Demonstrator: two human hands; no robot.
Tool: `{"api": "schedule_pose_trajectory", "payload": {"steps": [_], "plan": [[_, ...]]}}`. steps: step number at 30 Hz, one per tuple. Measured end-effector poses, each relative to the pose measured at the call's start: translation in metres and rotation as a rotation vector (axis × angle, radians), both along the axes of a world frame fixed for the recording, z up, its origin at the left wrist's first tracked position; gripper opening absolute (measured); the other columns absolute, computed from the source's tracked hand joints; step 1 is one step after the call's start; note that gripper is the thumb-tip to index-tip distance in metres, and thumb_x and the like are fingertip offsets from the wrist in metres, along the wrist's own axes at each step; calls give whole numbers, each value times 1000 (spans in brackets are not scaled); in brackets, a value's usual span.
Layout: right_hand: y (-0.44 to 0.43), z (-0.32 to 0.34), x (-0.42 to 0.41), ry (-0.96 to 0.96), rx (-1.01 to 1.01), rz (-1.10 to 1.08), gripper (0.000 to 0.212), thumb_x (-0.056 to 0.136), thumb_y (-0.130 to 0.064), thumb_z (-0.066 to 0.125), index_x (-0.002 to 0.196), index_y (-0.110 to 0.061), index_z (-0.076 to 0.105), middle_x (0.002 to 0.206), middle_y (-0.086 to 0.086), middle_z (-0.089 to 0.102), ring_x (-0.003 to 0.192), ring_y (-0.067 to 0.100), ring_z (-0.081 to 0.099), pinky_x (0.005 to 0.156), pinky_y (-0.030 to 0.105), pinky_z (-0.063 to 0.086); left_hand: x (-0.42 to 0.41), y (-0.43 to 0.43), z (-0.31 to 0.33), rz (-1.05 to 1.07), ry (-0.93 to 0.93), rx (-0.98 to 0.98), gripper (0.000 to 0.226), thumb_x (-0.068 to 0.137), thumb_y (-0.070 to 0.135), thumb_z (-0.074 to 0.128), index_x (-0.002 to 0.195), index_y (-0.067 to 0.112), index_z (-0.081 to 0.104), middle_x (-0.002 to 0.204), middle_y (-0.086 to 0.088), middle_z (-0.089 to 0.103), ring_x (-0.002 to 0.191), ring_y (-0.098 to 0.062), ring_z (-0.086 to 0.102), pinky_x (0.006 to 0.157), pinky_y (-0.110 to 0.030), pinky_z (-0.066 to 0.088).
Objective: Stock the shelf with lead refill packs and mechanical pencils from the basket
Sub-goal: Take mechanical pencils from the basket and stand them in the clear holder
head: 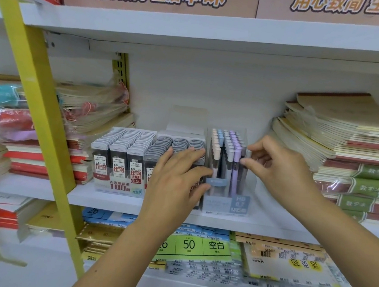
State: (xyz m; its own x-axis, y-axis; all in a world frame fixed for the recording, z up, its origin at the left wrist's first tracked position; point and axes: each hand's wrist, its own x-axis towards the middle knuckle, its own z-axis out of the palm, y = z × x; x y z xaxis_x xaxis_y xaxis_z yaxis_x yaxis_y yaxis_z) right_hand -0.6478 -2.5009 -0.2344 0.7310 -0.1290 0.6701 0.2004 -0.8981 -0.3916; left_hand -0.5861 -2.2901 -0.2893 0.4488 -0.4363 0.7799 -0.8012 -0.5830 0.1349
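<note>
Pastel pencils point(226, 147) upright, caps up | left hand point(175, 179), right hand point(279, 167) on box point(224, 203)

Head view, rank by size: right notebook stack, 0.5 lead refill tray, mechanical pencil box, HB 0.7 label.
Largest: right notebook stack
0.5 lead refill tray and mechanical pencil box look alike
HB 0.7 label

Left grip point(175, 180) and right grip point(281, 169): both bare; wrists bare; forearms bare along their whole visible length from the shelf point(257, 223) edge downward.

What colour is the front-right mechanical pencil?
Lilac: the mechanical pencil in the clear display box shows best in the head view.
</note>
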Motion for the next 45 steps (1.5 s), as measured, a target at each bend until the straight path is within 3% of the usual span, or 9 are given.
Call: {"api": "schedule_pose_trajectory", "payload": {"steps": [9, 13, 16, 20, 25, 30, 33, 36, 45], "plan": [[7, -17, -18, 27, 154, 80, 41, 93, -17, 61, 130, -31, 50, 105, -11, 58, 88, 3, 56, 72, 11, 43, -10, 2, 7, -4, 34, 29, 30, 85, 24, 78, 115, 19, 74, 145, -6, 57, 141, -26, 46, 122, -50, 23], [24, -58, -57, -200, 333, 126, 32, 95, -13, 57, 120, -33, 52, 99, -10, 61, 83, 4, 57, 70, 11, 45, -27, 16, -26, -83, -137, -95, 21, 90, 12, 71, 111, 10, 73, 133, -11, 64, 130, -29, 55, 116, -42, 36], [40, -121, -83, -158, 435, 122, 28, 94, -15, 56, 108, -39, 54, 89, -11, 62, 75, 13, 60, 65, 19, 47, -50, 33, -91, -144, -94, -106, 17, 93, 12, 67, 109, 8, 72, 117, -11, 70, 110, -28, 62, 99, -33, 44], [54, -251, -112, 183, 568, -22, 34, 95, -19, 56, 97, -53, 52, 88, -14, 64, 76, 12, 63, 64, 19, 48, -81, 55, -215, -149, 440, 135, 25, 94, 20, 67, 119, 17, 68, 120, -4, 65, 107, -25, 61, 87, -36, 50], [66, -410, -148, 682, 618, -208, 21, 92, -11, 62, 104, -28, 60, 101, 4, 69, 72, 3, 57, 76, 22, 49, -105, 84, -366, -114, 1168, 575, 47, 92, 30, 71, 136, 20, 57, 138, -6, 55, 126, -23, 54, 104, -27, 36], [58, -488, -159, 1055, 589, -291, 29, 90, -16, 66, 119, -15, 65, 112, 11, 69, 96, 23, 65, 90, 32, 49, -122, 98, -460, -50, 1508, 779, 47, 92, 35, 68, 137, 22, 58, 138, -4, 61, 123, -21, 58, 103, -28, 44], [67, -514, -146, 1130, 673, -303, 39, 92, -16, 65, 130, -15, 58, 122, 8, 65, 100, 16, 62, 85, 18, 42, -124, 86, -492, -98, 1568, 777, 50, 89, 32, 72, 137, 22, 59, 141, -3, 60, 126, -20, 56, 103, -23, 38], [84, -534, -134, 1132, 912, -241, 52, 94, -13, 62, 142, -15, 43, 137, 5, 53, 115, 15, 54, 98, 28, 44, -123, 71, -516, -137, 1588, 757, 54, 84, 32, 78, 134, 22, 61, 136, -2, 62, 122, -17, 58, 90, -12, 35], [113, -583, -120, 1051, 867, -472, 61, 89, -17, 69, 143, -18, 41, 141, 4, 45, 127, 22, 47, 109, 43, 40, -121, 76, -550, -247, 1367, 884, 25, 88, 26, 71, 112, 20, 72, 120, -6, 58, 118, -27, 52, 98, -40, 47]]}}
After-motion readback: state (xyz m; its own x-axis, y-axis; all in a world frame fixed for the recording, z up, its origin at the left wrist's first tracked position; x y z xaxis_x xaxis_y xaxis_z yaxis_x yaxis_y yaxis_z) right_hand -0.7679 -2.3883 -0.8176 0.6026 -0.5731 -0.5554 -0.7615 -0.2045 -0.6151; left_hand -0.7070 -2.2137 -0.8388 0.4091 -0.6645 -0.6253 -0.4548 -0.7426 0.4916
